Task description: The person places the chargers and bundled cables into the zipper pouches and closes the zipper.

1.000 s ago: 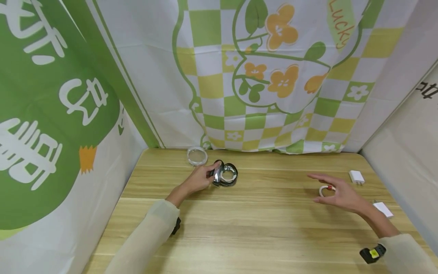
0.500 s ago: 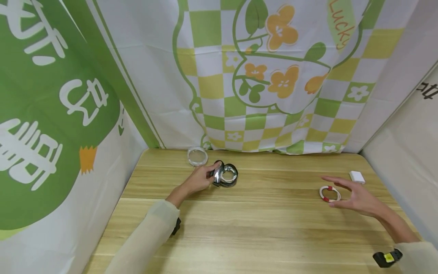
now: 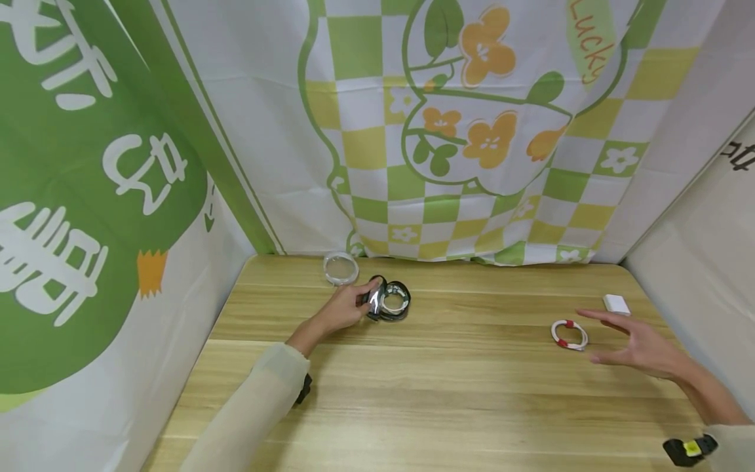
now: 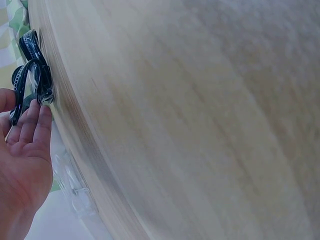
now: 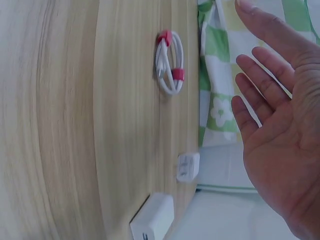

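My left hand (image 3: 343,308) pinches a rolled black strip (image 3: 376,307) between thumb and fingers, at the back left of the table. In the left wrist view, this strip (image 4: 20,90) has a pale pattern along its face. A second black coil (image 3: 405,300), ring-shaped with a pale inside, lies against its right side. My right hand (image 3: 645,347) hovers at the right with thumb and fingers spread, holding nothing. Just left of its fingertips lies a coiled white cable (image 3: 569,324) bound with red ties, apart from the hand.
A clear coil (image 3: 342,282) lies by the back edge, behind my left hand. At the right stands a white charger (image 3: 617,304). The right wrist view also shows a second white charger (image 5: 155,215), hidden behind my arm in the head view. Printed curtains surround the wooden table (image 3: 448,393).
My right hand has drawn back to the right, away from the white cable, which stays on the table and is now uncovered. My left hand and the black coils have not moved.
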Action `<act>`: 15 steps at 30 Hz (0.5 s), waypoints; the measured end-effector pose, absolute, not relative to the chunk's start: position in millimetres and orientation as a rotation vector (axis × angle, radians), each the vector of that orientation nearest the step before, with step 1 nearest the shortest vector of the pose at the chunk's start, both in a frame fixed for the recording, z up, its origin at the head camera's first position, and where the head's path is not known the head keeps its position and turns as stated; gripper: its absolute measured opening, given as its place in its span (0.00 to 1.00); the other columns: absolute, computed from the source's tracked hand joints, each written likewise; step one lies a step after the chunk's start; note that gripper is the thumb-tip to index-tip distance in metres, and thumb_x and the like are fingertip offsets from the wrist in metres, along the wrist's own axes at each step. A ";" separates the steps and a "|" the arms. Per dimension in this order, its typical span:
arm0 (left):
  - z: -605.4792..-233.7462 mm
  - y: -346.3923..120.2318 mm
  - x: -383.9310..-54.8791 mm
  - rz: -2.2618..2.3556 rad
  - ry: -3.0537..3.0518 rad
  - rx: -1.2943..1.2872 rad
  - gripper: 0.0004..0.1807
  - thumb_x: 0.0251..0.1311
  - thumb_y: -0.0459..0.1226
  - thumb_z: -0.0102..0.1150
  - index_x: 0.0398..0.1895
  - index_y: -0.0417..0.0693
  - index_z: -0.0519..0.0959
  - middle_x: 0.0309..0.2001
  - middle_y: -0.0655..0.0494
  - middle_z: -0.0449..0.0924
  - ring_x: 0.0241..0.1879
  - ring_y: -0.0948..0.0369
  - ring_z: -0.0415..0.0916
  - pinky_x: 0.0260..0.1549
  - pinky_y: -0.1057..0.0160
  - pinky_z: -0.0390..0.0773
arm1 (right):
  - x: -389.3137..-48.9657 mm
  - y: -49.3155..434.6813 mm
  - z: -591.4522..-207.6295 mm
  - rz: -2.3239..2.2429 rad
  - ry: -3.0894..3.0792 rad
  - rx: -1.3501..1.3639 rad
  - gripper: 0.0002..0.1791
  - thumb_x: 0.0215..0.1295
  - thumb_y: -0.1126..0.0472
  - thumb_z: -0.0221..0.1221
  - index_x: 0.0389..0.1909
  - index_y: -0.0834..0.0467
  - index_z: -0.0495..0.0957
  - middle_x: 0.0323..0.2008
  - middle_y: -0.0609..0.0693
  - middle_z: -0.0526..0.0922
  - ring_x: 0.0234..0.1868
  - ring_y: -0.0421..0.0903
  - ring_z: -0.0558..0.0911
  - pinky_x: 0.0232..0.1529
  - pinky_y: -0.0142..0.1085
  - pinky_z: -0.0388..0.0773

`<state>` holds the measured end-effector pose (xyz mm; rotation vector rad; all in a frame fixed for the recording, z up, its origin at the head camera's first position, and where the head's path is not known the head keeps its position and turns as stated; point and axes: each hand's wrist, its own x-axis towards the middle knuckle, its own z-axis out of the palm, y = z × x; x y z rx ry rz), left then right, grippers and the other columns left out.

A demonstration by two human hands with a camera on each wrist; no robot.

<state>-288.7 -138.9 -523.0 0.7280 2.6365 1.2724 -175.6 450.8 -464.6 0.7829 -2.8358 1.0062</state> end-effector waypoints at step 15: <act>-523.3 -139.5 -288.7 1.260 2.636 0.726 0.37 0.66 0.26 0.61 0.80 0.42 0.66 0.71 0.41 0.75 0.21 0.68 0.63 0.19 0.70 0.68 | -168.1 489.8 -473.0 0.994 -2.945 0.638 0.47 0.55 0.66 0.78 0.77 0.53 0.71 0.70 0.17 0.62 0.66 0.11 0.55 0.53 0.15 0.61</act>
